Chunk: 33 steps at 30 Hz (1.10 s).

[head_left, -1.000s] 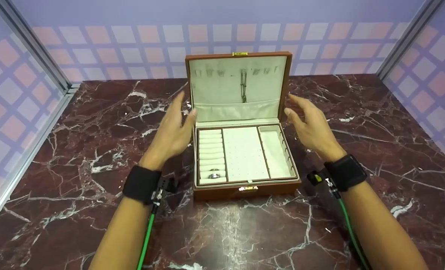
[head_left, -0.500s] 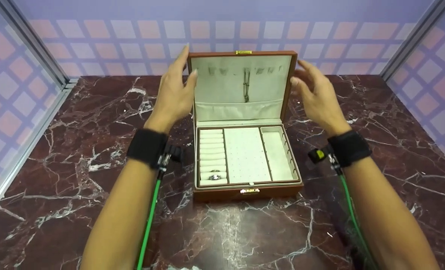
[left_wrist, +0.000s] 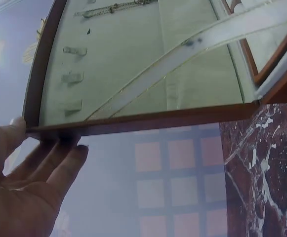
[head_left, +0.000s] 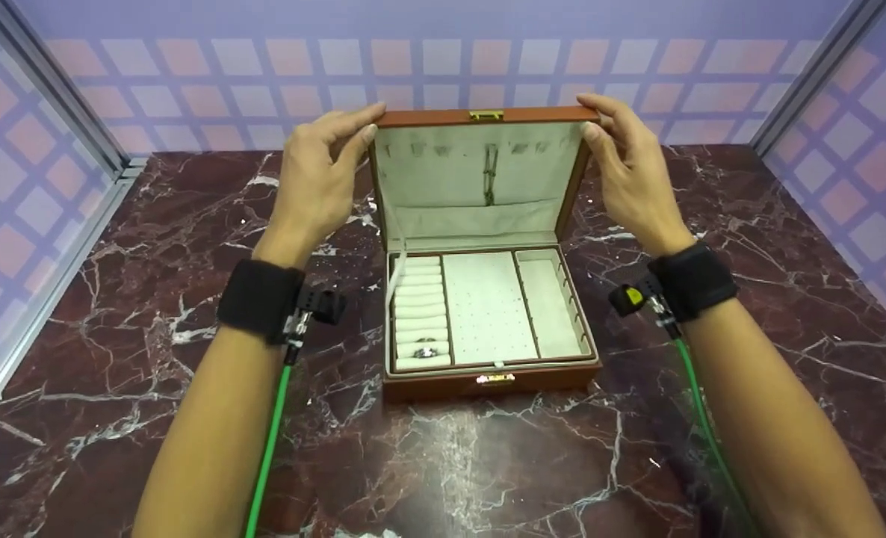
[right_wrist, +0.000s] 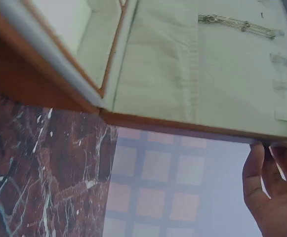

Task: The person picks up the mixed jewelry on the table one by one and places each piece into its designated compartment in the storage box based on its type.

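Note:
A brown jewelry box point(head_left: 491, 385) with a cream lining stands on the table, its lid point(head_left: 480, 175) raised and leaning slightly forward. My left hand point(head_left: 316, 175) grips the lid's upper left corner, thumb at the front edge and fingers along the outer side, as the left wrist view shows. At the upper right corner my right hand point(head_left: 630, 168) pinches the lid between thumb and fingers. A thin necklace point(head_left: 490, 175) hangs inside the lid. Rings point(head_left: 426, 350) sit in the roll rows point(head_left: 420, 299) at left. A pale ribbon stay point(left_wrist: 158, 71) runs slack between lid and base.
The tabletop point(head_left: 152, 373) is dark red marble pattern with white veins. A checked wall point(head_left: 264, 67) stands behind it, with metal frame posts at both back corners. Green cables point(head_left: 267, 456) run from the wrist cameras along both forearms.
Both hands have risen from beside the box to the lid's upper corners and taken hold there. The lid has tipped forward a little, and the ribbon stay at left now shows slack.

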### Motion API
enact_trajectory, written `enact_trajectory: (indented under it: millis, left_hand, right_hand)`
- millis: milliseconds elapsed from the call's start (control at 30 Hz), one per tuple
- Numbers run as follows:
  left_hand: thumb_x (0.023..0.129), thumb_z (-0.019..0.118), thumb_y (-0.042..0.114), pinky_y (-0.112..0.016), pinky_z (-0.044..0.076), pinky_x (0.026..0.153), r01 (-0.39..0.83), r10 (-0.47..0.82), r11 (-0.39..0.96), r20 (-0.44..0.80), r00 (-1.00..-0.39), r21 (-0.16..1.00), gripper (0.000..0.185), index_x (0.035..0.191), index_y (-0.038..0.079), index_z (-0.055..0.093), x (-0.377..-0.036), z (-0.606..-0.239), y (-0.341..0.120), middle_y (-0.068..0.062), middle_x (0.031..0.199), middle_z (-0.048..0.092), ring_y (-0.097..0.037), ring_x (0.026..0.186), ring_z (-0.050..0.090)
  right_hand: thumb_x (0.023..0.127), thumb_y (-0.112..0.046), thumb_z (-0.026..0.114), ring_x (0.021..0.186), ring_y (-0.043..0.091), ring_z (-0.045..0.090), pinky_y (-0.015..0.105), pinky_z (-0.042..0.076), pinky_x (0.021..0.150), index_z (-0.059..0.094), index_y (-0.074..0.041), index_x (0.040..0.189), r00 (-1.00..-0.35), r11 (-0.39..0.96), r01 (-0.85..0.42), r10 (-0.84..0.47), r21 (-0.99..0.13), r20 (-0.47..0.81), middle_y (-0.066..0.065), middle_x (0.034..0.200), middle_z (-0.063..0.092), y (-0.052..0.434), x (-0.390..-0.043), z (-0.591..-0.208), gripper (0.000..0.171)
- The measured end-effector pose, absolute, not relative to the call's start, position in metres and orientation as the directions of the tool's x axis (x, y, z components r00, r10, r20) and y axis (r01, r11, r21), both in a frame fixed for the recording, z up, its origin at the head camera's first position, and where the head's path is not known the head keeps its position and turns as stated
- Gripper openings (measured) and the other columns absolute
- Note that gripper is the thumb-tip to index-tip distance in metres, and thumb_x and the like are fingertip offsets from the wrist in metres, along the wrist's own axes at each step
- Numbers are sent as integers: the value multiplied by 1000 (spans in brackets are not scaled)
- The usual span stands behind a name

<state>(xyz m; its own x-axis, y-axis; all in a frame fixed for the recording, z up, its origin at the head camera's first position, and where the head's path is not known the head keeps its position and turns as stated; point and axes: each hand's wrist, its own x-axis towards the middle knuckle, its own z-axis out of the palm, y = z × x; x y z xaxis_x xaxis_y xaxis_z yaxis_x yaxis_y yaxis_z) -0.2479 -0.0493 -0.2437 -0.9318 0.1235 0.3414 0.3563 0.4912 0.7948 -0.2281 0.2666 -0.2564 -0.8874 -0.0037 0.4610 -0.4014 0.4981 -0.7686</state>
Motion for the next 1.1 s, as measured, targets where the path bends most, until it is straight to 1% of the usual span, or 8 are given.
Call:
enact_trajectory:
  millis: [100,200,300,433,600,800,1000,1100]
  left_hand:
    - [94,57,26,-22,43,107,381,139,456,358,-923,804,29,122,31,61,-239,-243,-54,3,133,60,-8,121,56]
    - [91,60,25,-23,45,106,409,161,413,377,-912,814,29,121,26,63,-229,-244,-57,0,130,62,-7,118,58]
    - [90,61,24,-24,47,104,419,191,371,373,-908,829,31,121,22,63,-219,-246,-61,0,129,63,-7,114,62]
    - [91,61,24,-26,49,103,431,247,386,359,-900,816,33,124,22,61,-205,-248,-64,1,130,61,-7,114,62]
    - [91,61,20,-33,49,104,478,324,460,360,-875,748,34,125,23,59,-191,-247,-69,-1,130,60,-11,116,59]
    - [89,65,17,-42,45,108,550,424,531,360,-831,644,37,124,25,60,-177,-249,-80,0,127,61,-14,119,56]
    - [85,69,13,-41,44,109,629,561,521,324,-762,577,39,123,18,60,-169,-253,-87,0,126,61,-11,115,57]
    - [84,70,12,-41,43,109,635,593,515,295,-749,576,40,122,17,61,-166,-254,-87,1,127,61,-11,117,56]
  right_hand:
    - [100,-25,45,78,15,56,22,48,67,51,-17,133,-874,474,-435,-20,-765,485,10,106,62,271,-221,-257,34]
    - [100,-24,46,74,14,57,21,50,63,51,-13,130,-870,442,-462,-57,-769,490,11,106,63,275,-213,-258,33]
    - [100,-20,48,78,18,61,21,53,65,49,-10,130,-858,424,-496,-107,-758,502,15,108,62,280,-204,-260,32]
    - [99,-14,48,81,23,62,23,55,69,46,-7,131,-839,416,-537,-174,-734,515,16,110,60,290,-198,-270,32]
    - [99,-10,48,84,20,59,22,54,71,44,-8,130,-845,402,-535,-237,-743,480,8,113,56,299,-191,-282,32]
    - [96,-7,54,100,17,61,17,54,86,50,-7,131,-854,424,-515,-329,-745,404,9,116,58,296,-168,-272,36]
    - [89,-4,64,93,15,61,20,57,75,57,-10,125,-842,482,-523,-417,-703,341,2,119,58,293,-151,-261,37]
    - [85,-5,70,97,13,58,18,57,77,58,-11,124,-817,498,-562,-459,-661,350,1,124,55,295,-152,-267,41]
